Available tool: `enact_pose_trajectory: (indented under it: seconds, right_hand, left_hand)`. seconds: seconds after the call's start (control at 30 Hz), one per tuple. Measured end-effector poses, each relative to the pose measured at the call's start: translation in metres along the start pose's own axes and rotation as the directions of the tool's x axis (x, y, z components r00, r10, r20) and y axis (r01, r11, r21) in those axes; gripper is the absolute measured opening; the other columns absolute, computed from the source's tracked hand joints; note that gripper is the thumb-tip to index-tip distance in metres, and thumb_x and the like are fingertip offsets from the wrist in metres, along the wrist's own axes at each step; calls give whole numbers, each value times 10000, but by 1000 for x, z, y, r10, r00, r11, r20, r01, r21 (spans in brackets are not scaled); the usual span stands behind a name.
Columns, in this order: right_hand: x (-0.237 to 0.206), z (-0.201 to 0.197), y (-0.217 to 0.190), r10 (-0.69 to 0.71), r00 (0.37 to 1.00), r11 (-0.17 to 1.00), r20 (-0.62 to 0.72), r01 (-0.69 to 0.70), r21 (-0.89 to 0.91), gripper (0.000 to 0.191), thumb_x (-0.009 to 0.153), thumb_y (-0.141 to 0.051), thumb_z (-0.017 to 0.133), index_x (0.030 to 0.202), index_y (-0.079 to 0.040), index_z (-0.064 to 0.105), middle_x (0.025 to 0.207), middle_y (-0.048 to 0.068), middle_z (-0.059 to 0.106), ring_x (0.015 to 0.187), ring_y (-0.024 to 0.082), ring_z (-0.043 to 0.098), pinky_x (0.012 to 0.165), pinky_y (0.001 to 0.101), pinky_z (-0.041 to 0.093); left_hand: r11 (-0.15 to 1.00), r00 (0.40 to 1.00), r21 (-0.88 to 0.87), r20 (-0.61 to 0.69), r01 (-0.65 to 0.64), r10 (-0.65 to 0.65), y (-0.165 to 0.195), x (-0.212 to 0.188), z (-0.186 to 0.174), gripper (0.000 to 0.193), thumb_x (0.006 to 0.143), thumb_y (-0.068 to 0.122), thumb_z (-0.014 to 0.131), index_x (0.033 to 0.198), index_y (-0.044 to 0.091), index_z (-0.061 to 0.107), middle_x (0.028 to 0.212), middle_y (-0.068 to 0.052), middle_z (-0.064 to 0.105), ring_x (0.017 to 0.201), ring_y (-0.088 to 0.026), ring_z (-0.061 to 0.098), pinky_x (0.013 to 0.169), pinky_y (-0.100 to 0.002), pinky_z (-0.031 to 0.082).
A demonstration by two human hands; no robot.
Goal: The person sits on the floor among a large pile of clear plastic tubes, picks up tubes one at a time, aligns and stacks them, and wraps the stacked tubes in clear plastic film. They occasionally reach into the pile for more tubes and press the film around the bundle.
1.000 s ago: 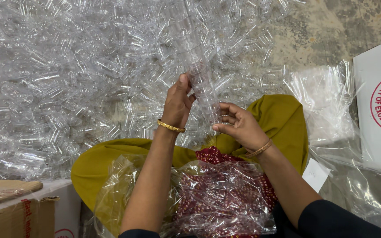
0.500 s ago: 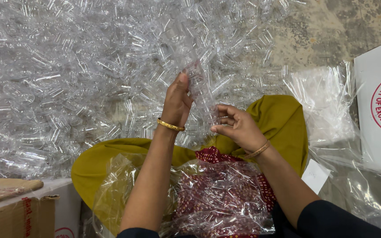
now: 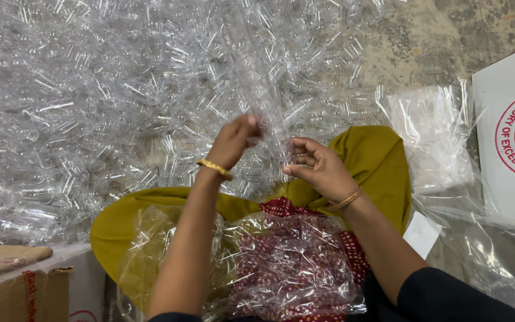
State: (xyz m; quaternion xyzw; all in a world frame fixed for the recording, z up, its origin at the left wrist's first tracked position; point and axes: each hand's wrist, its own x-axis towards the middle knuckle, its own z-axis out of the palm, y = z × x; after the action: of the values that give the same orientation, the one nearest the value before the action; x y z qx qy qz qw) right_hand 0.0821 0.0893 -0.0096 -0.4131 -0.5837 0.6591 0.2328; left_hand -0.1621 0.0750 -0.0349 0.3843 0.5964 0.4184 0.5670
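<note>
Both hands pinch one long stack of clear plastic pieces [image 3: 263,89]: the left hand [image 3: 233,140] has its fingers pressed together on the stack's lower end, and the right hand [image 3: 317,167], just beside it, curls thumb and fingertips around the same end from the other side. From that grip the stack rises up and away over the floor, its far end lost against the huge heap of clear plastic pieces [image 3: 90,101] that covers the floor from the left edge to past the middle. A bare patch of grey concrete floor [image 3: 424,42] shows toward the upper right corner. At the right edge stands a white carton [image 3: 508,197] bearing a round red emblem, and just left of it lies a crumpled clear plastic bag [image 3: 433,134], its contents too glassy to tell. Over the person's lap, a clear plastic sheet [image 3: 281,268] rests on olive-yellow cloth [image 3: 377,161] and dark red patterned cloth. In the lower left corner sits a brown cardboard box [image 3: 13,286] with red print, its flap open. A gold bangle [image 3: 214,169] circles each wrist.
</note>
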Motion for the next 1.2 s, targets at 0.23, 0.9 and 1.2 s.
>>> enact_pose_trajectory:
  seconds: [0.23, 0.9, 1.2]
  right_hand:
    - [6, -16, 4, -28, 999, 1000, -41, 28, -6, 603, 843, -69, 783, 1393, 7, 548, 1157, 47, 648, 1036, 114, 660, 926, 264, 593]
    - [3, -2, -3, -182, 956, 974, -230, 142, -179, 615, 818, -110, 831, 1372, -22, 577, 1207, 84, 684, 1013, 147, 698, 867, 292, 616]
    - [5, -4, 1, -88, 977, 951, -192, 25, -307, 614, 809, -148, 819, 1356, -59, 556, 1286, 98, 649, 1119, 192, 677, 916, 315, 626]
  left_hand:
    - [498, 704, 860, 421, -109, -572, -32, -79, -42, 401, 816, 339, 740, 1175, 160, 713, 1078, -68, 784, 975, -237, 733, 922, -384, 561]
    - [912, 933, -201, -32, -359, 360, 61, 58, 9, 391, 996, 372, 648, 1266, 88, 633, 1089, -28, 719, 1017, -120, 673, 887, -309, 562]
    - [865, 955, -405, -119, -298, 273, 62, 54, -13, 349, 941, 316, 740, 1149, 57, 633, 1087, -60, 713, 989, -149, 713, 836, -326, 607]
